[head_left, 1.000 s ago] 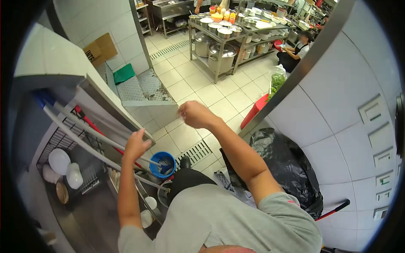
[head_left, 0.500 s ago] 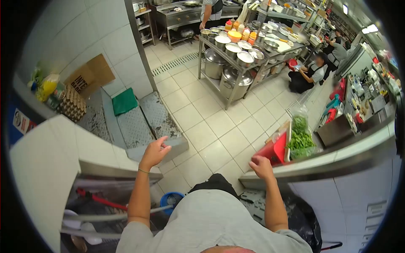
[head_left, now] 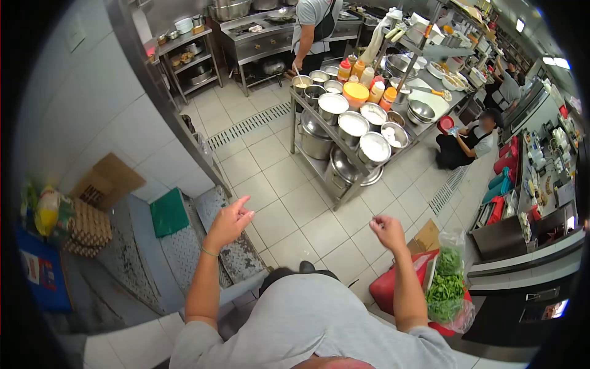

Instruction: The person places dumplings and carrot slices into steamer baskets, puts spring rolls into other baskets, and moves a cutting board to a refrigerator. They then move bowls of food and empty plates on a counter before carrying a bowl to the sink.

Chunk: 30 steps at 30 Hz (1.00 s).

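My left hand (head_left: pixel 230 224) is out in front of me at the left, holding nothing. Its index finger points forward and the thumb stands apart. Below it lies the worn metal step (head_left: pixel 222 230), with a green cloth or board (head_left: pixel 169 213) on the neighbouring plate. On the other side my right hand (head_left: pixel 388 232) hangs in the air above the floor tiles, empty and loosely curled, with a small gap at the fingertips. Nearest to it are a red container (head_left: pixel 390 286) and a bag of leafy greens (head_left: pixel 447 285). Neither hand touches anything.
Ahead stands a steel table (head_left: pixel 335 195) with metal pots (head_left: pixel 353 125) and sauce bottles (head_left: pixel 377 92). A person (head_left: pixel 314 31) works behind it; another person (head_left: pixel 468 142) crouches at the right. Egg trays (head_left: pixel 91 227) are stacked at left. A floor drain (head_left: pixel 249 125) crosses the tiles.
I have moved forward through the opening; the steel table and pots appear nearer. The low walls beside me have dropped back. Both hands stay empty, and the right one has risen slightly.
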Tool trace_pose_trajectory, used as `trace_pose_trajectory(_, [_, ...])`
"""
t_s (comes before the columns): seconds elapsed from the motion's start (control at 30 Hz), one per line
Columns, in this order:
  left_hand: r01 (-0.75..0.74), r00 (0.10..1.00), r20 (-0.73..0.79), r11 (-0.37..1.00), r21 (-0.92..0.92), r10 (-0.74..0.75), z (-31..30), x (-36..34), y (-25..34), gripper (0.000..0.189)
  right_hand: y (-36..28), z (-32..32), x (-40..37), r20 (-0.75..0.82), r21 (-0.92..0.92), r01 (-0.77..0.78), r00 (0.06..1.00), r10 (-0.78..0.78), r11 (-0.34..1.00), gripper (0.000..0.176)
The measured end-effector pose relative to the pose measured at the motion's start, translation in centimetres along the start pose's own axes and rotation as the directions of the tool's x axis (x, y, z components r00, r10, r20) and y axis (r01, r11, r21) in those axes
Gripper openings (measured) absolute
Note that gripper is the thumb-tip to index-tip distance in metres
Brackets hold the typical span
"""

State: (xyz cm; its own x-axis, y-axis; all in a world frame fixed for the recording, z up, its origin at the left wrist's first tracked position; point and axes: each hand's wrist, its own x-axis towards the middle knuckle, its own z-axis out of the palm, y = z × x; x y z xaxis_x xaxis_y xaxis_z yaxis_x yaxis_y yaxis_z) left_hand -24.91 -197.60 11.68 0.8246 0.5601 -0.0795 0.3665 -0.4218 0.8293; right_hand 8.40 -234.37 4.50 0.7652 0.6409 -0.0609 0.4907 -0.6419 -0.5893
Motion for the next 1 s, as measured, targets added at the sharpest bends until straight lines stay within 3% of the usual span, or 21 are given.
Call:
trace_pose_trajectory(0.13, [0.016,1.0,-0.024,1.0,-0.023,-0.016,-2.4,8.0,0.9,0.053,-5.2,-1.5,18.0,-0.072,0.113,0.16,0.986,-0.152,0.981,0.037])
trace_pose_trajectory(0.23, [0.024,0.998,-0.049,0.996,-0.087,-0.028,-4.9,15.0,-0.8,0.053,-9.9,-3.0,29.6,-0.13,0.007,0.214,0.969,-0.211,0.977,0.037])
trace_pose_trajectory(0.3, [0.013,0.998,-0.062,0.994,-0.108,-0.02,-6.6,20.2,-2.6,0.053,-12.4,-3.4,36.4,-0.212,-0.031,0.165,0.963,-0.168,0.986,0.036])
trace_pose_trajectory(0.4, [-0.065,0.997,-0.041,0.99,-0.126,0.061,-8.6,30.2,-4.2,0.053,-13.4,-3.4,46.8,-0.326,0.086,0.138,0.94,-0.102,0.987,0.038])
trace_pose_trajectory(0.5, [-0.128,0.992,-0.013,0.988,-0.082,0.127,-11.6,38.7,-2.3,0.055,-12.8,-4.0,57.0,-0.422,0.039,0.131,0.901,-0.103,0.991,0.043])
trace_pose_trajectory(0.63, [-0.207,0.974,0.093,0.978,-0.024,0.208,-13.1,49.4,0.7,0.059,-14.8,-7.0,66.5,-0.459,0.084,-0.135,0.874,0.159,0.987,0.046])
trace_pose_trajectory(0.67, [-0.19,0.971,0.142,0.982,-0.019,0.19,-13.3,51.8,1.8,0.063,-13.3,-7.1,70.0,-0.521,-0.013,-0.156,0.844,0.127,0.988,0.051])
trace_pose_trajectory(0.77, [-0.269,0.953,0.162,0.962,0.051,0.258,-12.9,58.5,3.4,0.065,-14.2,-10.0,77.3,-0.454,-0.069,-0.332,0.85,0.267,0.941,0.056])
trace_pose_trajectory(0.83, [-0.277,0.95,0.169,0.958,0.076,0.262,-12.6,61.9,5.0,0.067,-13.9,-10.7,81.7,-0.525,0.006,-0.44,0.763,0.377,0.898,0.06])
trace_pose_trajectory(0.93, [-0.274,0.943,0.22,0.958,0.083,0.25,-12.2,67.6,6.7,0.067,-11.9,-10.4,87.5,-0.573,0.017,-0.461,0.722,0.387,0.887,0.057])
trace_pose_trajectory(1.0, [-0.305,0.927,0.254,0.949,0.081,0.277,-12.0,70.7,7.3,0.066,-6.8,-8.7,91.3,-0.585,-0.029,-0.488,0.716,0.381,0.873,0.055])
